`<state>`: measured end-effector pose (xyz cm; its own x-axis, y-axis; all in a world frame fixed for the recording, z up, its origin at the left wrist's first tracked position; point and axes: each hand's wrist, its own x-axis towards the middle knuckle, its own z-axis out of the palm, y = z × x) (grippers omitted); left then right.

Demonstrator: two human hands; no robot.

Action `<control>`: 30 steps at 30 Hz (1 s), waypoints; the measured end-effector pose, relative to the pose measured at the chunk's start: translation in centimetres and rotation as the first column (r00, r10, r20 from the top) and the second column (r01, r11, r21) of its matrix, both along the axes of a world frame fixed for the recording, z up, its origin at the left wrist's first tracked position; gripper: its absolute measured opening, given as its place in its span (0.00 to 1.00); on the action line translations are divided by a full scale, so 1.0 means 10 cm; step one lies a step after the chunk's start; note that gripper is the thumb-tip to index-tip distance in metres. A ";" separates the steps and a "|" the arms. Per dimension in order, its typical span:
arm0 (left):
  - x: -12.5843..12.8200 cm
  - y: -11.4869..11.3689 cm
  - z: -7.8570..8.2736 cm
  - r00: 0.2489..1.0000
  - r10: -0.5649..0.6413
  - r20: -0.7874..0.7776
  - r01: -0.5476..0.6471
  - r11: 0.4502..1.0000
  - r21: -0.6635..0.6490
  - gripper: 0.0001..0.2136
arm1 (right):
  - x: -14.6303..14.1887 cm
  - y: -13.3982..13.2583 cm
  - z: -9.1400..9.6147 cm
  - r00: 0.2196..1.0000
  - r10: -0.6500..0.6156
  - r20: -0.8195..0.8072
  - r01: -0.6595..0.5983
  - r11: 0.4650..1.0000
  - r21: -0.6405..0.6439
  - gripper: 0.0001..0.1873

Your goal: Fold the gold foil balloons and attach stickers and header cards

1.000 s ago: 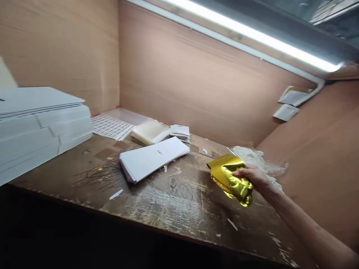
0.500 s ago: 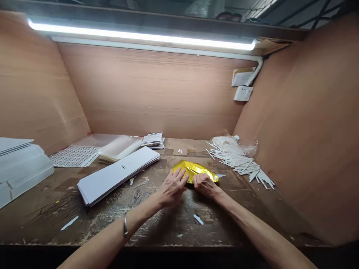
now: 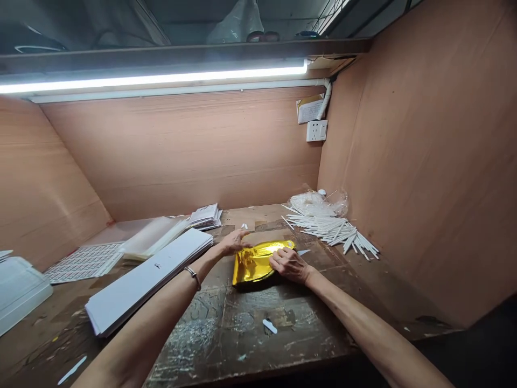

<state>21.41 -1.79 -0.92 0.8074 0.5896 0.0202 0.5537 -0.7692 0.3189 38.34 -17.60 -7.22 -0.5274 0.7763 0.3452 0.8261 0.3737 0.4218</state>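
Across the scuffed brown surface [image 3: 226,310], a glossy gold foil piece [image 3: 255,263] at risk of creasing

It lies between the hands: the right hand [image 3: 289,264] grips its right part, while the left hand [image 3: 234,242] is open by its far left corner, contact unclear. Uneven pulling could wrinkle it. Half a second ago, the left hand was at the foil's near edge.

the left hand [image 3: 233,242] reaches farther out than the right fingers [image 3: 275,262], its own fingers [image 3: 244,233] extended. the right hand [image 3: 291,265], nearer and rightward of the left fingers, is curled inward, back up. the left forearm [image 3: 159,318] and right forearm [image 3: 363,326] converge toward their fingers.
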 end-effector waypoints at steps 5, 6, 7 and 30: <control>0.22 0.04 -0.12 0.998 0.047 -0.049 -0.058 0.962 -0.266 0.12 | 0.39 0.21 -0.02 0.986 0.128 -0.109 -0.120 0.990 0.076 0.10; 0.23 0.01 -0.16 0.996 0.074 -0.038 -0.083 0.941 -0.327 0.11 | 0.46 0.27 -0.03 0.981 0.142 -0.135 -0.128 0.986 0.106 0.10; 0.24 -0.02 -0.19 0.993 0.114 -0.018 -0.112 0.913 -0.392 0.10 | 0.53 0.34 -0.05 0.977 0.138 -0.164 -0.117 0.984 0.134 0.09; 0.11 -1.07 -0.49 0.645 0.757 0.099 0.031 0.104 -0.994 0.06 | 0.33 1.57 0.50 0.949 0.287 0.133 -0.245 0.933 -0.263 0.28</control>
<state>22.46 -12.45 -5.84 0.5238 0.6857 -0.5054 0.0902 0.5453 0.8333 41.69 -1.93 -2.24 -0.7595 0.6481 0.0554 0.6081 0.6772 0.4143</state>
